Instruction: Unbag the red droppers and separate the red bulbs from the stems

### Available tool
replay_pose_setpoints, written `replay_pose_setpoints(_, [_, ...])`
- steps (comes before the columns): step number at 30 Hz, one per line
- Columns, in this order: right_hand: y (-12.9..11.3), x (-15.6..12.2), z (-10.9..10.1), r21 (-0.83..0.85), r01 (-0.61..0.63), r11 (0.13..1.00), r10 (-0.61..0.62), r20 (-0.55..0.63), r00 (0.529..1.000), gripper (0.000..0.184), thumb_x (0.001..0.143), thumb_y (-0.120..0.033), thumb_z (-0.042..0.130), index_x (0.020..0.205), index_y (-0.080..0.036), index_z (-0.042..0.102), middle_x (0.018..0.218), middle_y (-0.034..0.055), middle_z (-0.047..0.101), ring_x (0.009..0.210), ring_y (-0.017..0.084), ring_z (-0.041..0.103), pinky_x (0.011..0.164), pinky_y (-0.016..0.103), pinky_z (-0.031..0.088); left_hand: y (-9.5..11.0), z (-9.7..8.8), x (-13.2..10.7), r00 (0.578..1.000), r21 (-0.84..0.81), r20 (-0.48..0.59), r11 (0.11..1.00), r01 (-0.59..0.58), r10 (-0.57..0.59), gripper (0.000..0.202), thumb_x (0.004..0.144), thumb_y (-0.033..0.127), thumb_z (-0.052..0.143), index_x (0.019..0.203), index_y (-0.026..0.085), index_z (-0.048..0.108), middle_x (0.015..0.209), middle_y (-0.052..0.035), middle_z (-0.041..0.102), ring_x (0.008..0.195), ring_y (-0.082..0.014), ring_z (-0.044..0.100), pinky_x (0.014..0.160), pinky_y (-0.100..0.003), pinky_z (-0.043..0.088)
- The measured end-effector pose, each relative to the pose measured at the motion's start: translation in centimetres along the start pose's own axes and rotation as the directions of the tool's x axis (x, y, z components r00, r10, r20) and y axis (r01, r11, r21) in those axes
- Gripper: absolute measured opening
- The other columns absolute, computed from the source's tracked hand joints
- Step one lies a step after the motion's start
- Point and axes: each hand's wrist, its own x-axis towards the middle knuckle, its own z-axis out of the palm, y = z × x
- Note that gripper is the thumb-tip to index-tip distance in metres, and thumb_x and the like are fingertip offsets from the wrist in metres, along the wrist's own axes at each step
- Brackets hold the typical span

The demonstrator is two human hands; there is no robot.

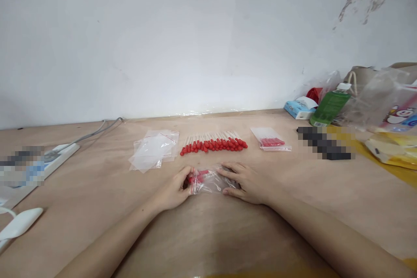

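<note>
The person's L hand (177, 187) is curled round the zip end of a clear zip bag (213, 183), thumb and fingers gripping it. The R hand (249, 183) is at the bag's other end, fingers spread, w/ some of them touching the plastic; can't tell if they pinch it. So the bag is right btwn the two hands, lying low over the table (195, 243). Red bits show thru the plastic, nearest the L hand.

Just past the bag is a row of red-tipped sticks (213, 142), side by side, red ends toward the person, pale ends toward the wall (195, 43). L of the row, flat clear bags (154, 150) lie in a messy pile. R of the row is a small stack of filled bags (269, 140) w/ red tips inside.

Farther out on the R: a blurred-out black thing (325, 144), a blue tissue box (296, 110) & a green bottle (330, 106) w/ a white cap, leaning a bit. Far L: a white power strip (60, 163) w/ gray cords (94, 134), & a white plug (24, 222) nearer the person.
</note>
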Motion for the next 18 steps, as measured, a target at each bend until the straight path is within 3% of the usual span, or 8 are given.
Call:
replay_pose_setpoints(6, [0.0,0.0,-0.1,0.002,0.001,1.000,-0.001,0.004,1.000,0.061,0.082,-0.058,0.038,0.134,-0.027,0.035,0.134,0.0094,0.041,0.119,0.025,0.041,0.098,0.042,0.035,-1.0,-2.8,0.6,0.999,-0.186,0.054,0.983,0.012,-0.002,0.022,0.075,0.033,0.059,0.089,0.016,0.059,0.092,-0.0061,0.061,0.080,-0.0153,0.059,0.074,-0.030,0.049])
replay_pose_setpoints(11, [0.0,-0.1,0.0,0.017,-0.016,1.000,0.016,0.002,1.000,0.061,0.081,-0.060,0.038,0.133,-0.026,0.038,0.134,0.0099,0.042,0.119,0.025,0.041,0.098,0.042,0.035,-2.1,-7.3,0.3,0.989,-0.170,0.047,0.975,0.144,-0.138,0.025,0.068,0.034,0.066,0.088,0.019,0.063,0.088,-0.0056,0.067,0.080,-0.0194,0.063,0.076,-0.036,0.052])
replay_pose_setpoints(15, [0.1,-0.2,0.2,0.035,-0.020,0.999,0.021,-0.009,1.000,0.061,0.081,-0.059,0.040,0.132,-0.026,0.038,0.133,0.0097,0.042,0.119,0.025,0.041,0.098,0.042,0.035,-2.7,-11.8,-1.0,0.970,-0.132,-0.123,0.972,0.194,-0.210,0.030,0.062,0.037,0.071,0.087,0.020,0.064,0.088,-0.0067,0.069,0.085,-0.0235,0.064,0.076,-0.037,0.053])
replay_pose_setpoints(18, [0.2,-0.2,0.2,0.041,-0.025,0.999,0.026,-0.014,1.000,0.061,0.081,-0.058,0.041,0.133,-0.027,0.037,0.134,0.0093,0.042,0.119,0.025,0.041,0.098,0.043,0.035,-2.2,-13.8,-1.4,0.922,-0.108,-0.312,0.973,0.204,-0.228,0.036,0.059,0.041,0.073,0.087,0.020,0.064,0.088,-0.0063,0.069,0.086,-0.0244,0.065,0.078,-0.039,0.053])
